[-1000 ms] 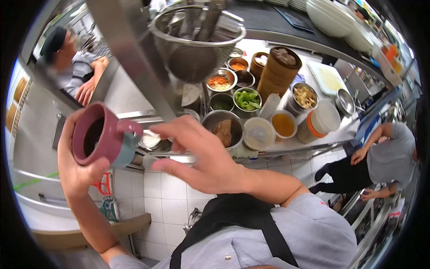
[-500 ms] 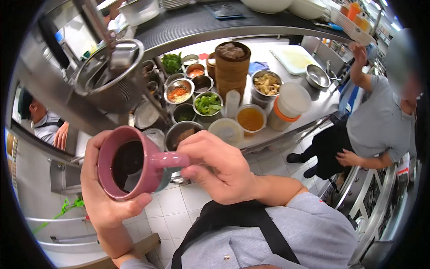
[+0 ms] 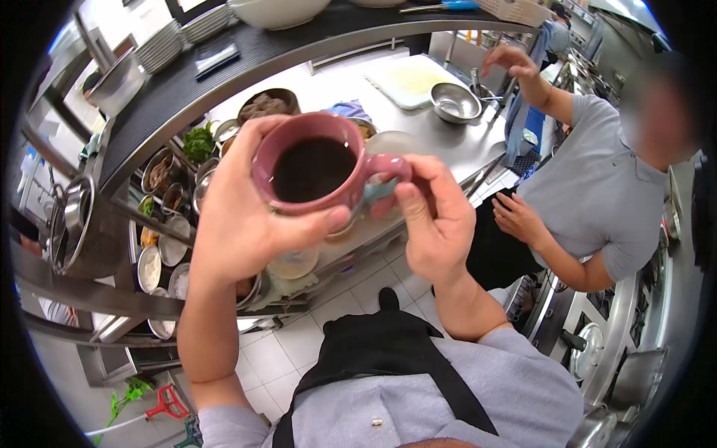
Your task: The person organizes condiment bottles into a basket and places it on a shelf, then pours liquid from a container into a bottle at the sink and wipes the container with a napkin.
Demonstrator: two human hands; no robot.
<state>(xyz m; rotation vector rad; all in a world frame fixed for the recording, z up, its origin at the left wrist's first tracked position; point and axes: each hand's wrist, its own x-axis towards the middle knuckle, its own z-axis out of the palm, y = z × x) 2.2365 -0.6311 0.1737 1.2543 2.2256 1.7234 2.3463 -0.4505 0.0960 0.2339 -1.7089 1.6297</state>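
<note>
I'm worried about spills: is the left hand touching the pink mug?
Touching: the head view shows the left hand cupping the pink mug, with its thumb against the mug's wall.

The mug [image 3: 357,193] I hold is dusky pink; what little shows of its base [image 3: 379,191] looks blue-green, though I can't see it well. The liquid [image 3: 314,170] inside is near-black. My apron [image 3: 373,347] is black, my shirt [image 3: 373,403] plain grey, the floor tiles [image 3: 280,358] white, the shelf [image 3: 299,37] black with fine ribbing, the cutting board [image 3: 407,81] pale yellowish-white.

Commercial kitchen: stacked plates [image 3: 159,48], steel counter [image 3: 441,143]
</note>
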